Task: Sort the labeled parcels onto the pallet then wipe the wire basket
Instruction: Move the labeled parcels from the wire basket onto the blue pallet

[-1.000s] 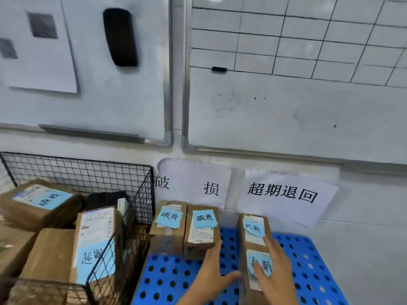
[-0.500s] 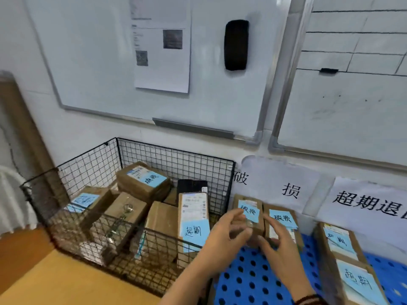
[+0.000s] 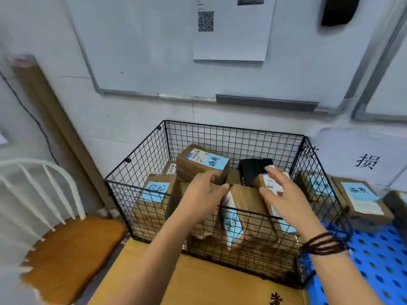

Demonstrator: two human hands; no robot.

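Observation:
A black wire basket (image 3: 136,188) holds several brown cardboard parcels with blue handwritten labels. Both my hands are over its middle. My left hand (image 3: 203,190) hovers with loosely bent fingers at the near edge of the top rear parcel (image 3: 202,162). My right hand (image 3: 279,192) is spread, fingers straight, above an upright parcel (image 3: 269,188) that leans near a black box (image 3: 253,170). Neither hand holds anything. A tilted parcel (image 3: 240,208) lies between my hands, and another (image 3: 156,194) stands at the basket's left. To the right, two labelled parcels (image 3: 361,199) stand on the blue perforated pallet (image 3: 378,258).
The basket sits on a flattened cardboard sheet (image 3: 198,280). A white chair with an orange cushion (image 3: 70,249) is at the left. Whiteboards and a paper sign (image 3: 365,159) hang on the wall behind.
My view has swung left from the pallet to the basket. Both hands left the parcels on the pallet and moved over the basket, empty.

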